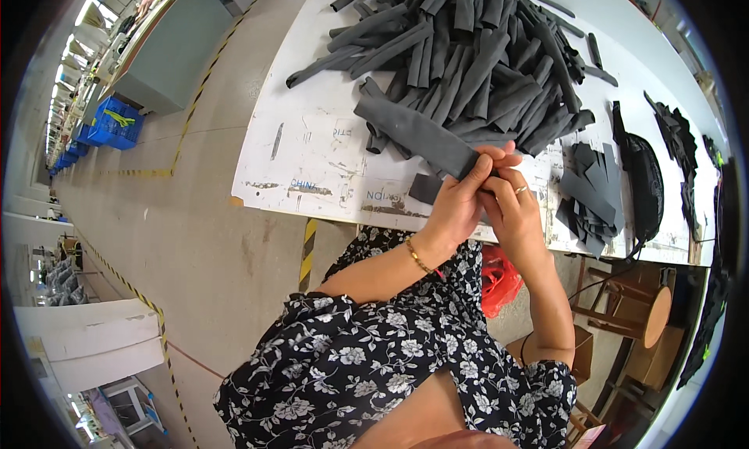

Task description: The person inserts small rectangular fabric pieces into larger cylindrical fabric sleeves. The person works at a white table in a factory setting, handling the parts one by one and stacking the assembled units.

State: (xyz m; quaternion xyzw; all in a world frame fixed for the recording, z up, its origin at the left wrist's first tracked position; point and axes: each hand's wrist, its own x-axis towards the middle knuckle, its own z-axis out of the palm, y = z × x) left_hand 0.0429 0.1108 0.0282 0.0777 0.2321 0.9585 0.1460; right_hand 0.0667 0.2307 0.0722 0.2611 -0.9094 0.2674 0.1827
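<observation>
Both of my hands meet over the table's near edge at one end of a dark grey fabric strip (417, 133). My left hand (460, 203) is closed on that end, thumb on top. My right hand (511, 203), with a ring on one finger, pinches the same end; the fingertips partly hide it. The strip stretches away to the upper left, its far end over a large pile of dark grey fabric tubes (476, 67). A small flat dark grey piece (425, 188) lies on the white table (273, 156) just left of my left hand.
Right of my hands lie a loose stack of flat grey cut pieces (593, 191), a black padded item (644, 184) and more dark scraps (680, 141). Below the table are a red plastic bag (499, 281) and a wooden stool (657, 316). A blue crate (117, 125) stands far left.
</observation>
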